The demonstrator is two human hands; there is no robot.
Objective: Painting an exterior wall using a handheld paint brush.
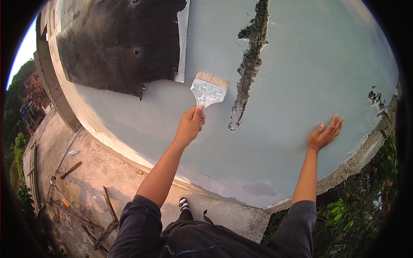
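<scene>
A wide flat paintbrush (209, 89) with pale bristles and a paint-smeared grey ferrule stands upright against the pale grey wall (301, 64), its bristles pointing to the wall's upper edge. The left hand (190, 124) is clamped around the brush's short handle from below, thumb and fingers closed on it. The brush sits near the middle of the wall, between a dark patch (120, 43) on its left and a long ragged crack (250, 64) on its right.

The right hand (325, 134) lies flat on the wall toward its right edge, fingers stretched out and slightly spread, holding nothing.

The wall is smooth and coated in light grey-green. The dark patch covers its upper left corner, rough and nearly black, with a strip of pale mesh (183, 38) along its right border. The crack runs down from the top edge, exposing dark rough material. A smaller chipped spot (375, 98) breaks the coating near the right edge, and a darker damp-looking stain (259, 189) shows near the lower edge.

Below the wall runs a bare concrete ledge (223, 213), where the person's shoe (183, 203) stands. Far below on the left lies a concrete yard (86, 180) with scattered wooden planks (107, 210). Green foliage (357, 202) fills the lower right
</scene>
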